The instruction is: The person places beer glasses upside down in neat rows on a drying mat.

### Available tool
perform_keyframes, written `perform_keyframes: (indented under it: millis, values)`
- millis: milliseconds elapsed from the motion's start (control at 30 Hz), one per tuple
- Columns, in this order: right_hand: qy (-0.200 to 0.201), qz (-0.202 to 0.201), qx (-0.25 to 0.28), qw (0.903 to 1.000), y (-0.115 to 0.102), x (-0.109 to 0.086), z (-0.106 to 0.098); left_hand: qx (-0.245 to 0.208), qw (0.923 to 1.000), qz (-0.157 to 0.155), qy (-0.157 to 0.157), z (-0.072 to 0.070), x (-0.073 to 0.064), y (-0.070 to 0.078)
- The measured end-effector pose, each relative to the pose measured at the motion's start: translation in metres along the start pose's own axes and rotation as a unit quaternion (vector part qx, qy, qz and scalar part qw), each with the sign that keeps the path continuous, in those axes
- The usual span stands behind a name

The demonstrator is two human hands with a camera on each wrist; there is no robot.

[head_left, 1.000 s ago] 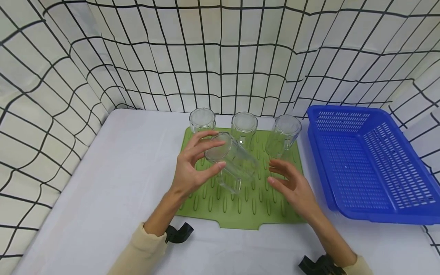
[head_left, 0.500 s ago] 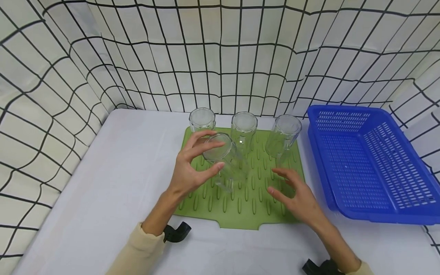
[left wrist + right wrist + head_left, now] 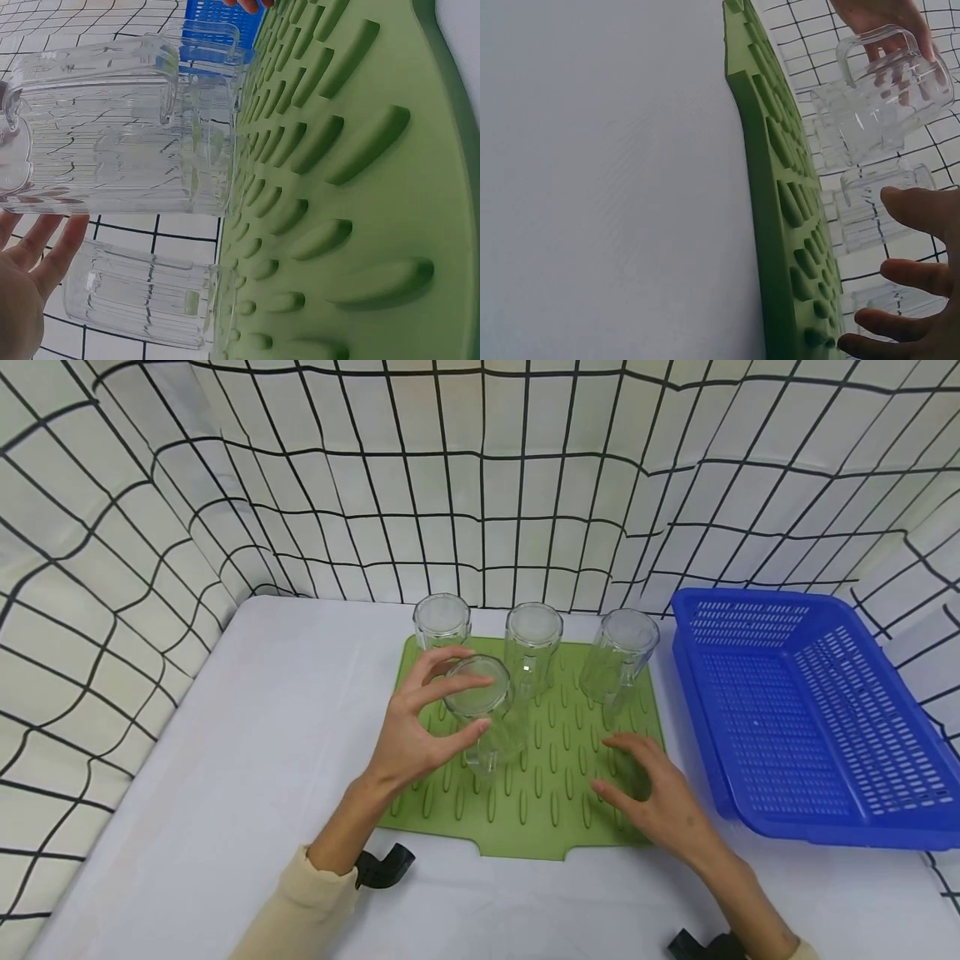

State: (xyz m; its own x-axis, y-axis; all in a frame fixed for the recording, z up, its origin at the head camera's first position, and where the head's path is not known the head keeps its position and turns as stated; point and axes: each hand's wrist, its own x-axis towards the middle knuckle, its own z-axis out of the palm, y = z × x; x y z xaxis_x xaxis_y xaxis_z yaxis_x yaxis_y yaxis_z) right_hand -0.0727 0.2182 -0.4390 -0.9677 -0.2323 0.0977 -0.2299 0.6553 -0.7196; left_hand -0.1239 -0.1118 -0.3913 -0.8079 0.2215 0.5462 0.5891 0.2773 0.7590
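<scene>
In the head view my left hand [image 3: 412,722] holds a clear glass mug [image 3: 506,735] by its base end, fingers and thumb around it. The mug is upside down, its mouth toward the green drying mat [image 3: 525,831] and its handle toward me. In the left wrist view the mug's mouth [image 3: 225,150] lies close to the mat; whether it touches, I cannot tell. Over the mat's right side my right hand [image 3: 667,806] is held with spread fingers and nothing in it. Behind stand three more upturned glass mugs: left [image 3: 442,618], middle [image 3: 534,631] and right [image 3: 621,652].
A blue plastic basket [image 3: 701,727] stands right of the mat on the white-covered table [image 3: 247,760]. Black-lined grid netting [image 3: 480,485] over white cloth rises behind and at both sides. The mat has raised ridges and a tab at the front.
The glass mug has swung from a tilt to nearly upright, mouth down, and is a little lower. My right hand has drawn back toward the front right, away from the mug.
</scene>
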Motion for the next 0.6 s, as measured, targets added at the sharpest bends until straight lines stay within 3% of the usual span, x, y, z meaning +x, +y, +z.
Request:
perform_keyframes:
  millis: [267,600]
  values:
    - [-0.034,0.006,-0.053,0.998,0.001,-0.005,0.002,0.016,0.9998,0.008,-0.008,0.0,-0.002,-0.003]
    - [-0.063,-0.025,-0.146,0.9869,0.003,-0.012,0.012,0.026,0.9994,0.016,-0.013,0.0,-0.003,-0.006]
